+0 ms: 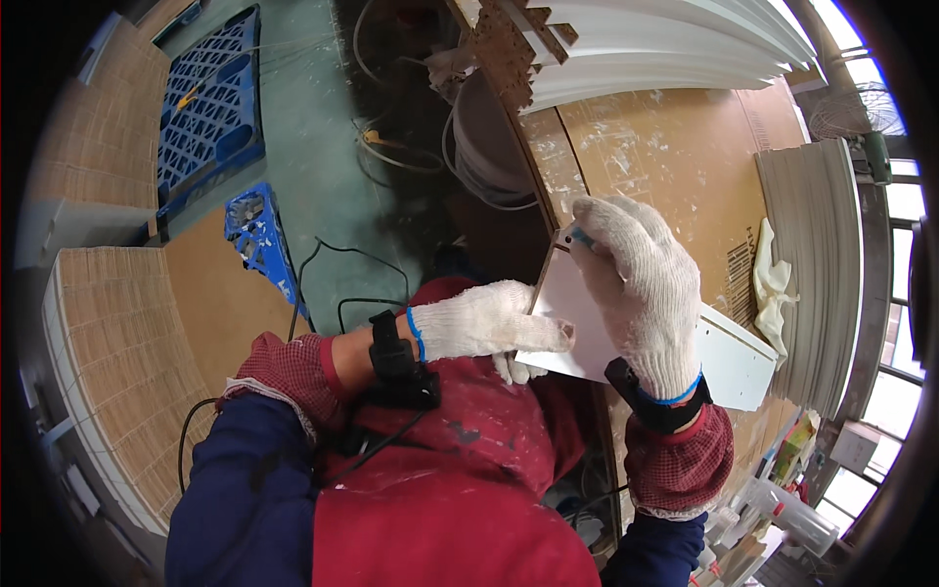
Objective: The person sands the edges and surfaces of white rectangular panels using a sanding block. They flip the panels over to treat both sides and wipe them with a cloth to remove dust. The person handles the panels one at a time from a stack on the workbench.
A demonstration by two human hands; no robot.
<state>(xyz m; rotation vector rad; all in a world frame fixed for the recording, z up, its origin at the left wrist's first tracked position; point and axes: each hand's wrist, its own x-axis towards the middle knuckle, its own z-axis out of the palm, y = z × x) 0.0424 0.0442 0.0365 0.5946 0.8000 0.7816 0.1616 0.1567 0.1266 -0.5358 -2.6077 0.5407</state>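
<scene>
My left hand [494,323], in a white knit glove, grips the near left end of a white panel [577,328], thumb on top and fingers underneath. The panel slants from my lap over the table edge, and small holes run along its far right part. My right hand [641,279], gloved too, is closed above the panel, its fingertips pinched at the upper left corner. A small bluish thing [581,238] shows at those fingertips, too little of it to name. Part of the panel is hidden under my right hand.
The worktable [675,147] has a paint-spotted cardboard top. White panels [665,44] lie at its far end, and a tall stack of boards [817,264] stands at right with a pale glove [773,284] beside it. Blue pallets [210,122], board stacks [117,372] and loose cables are on the left.
</scene>
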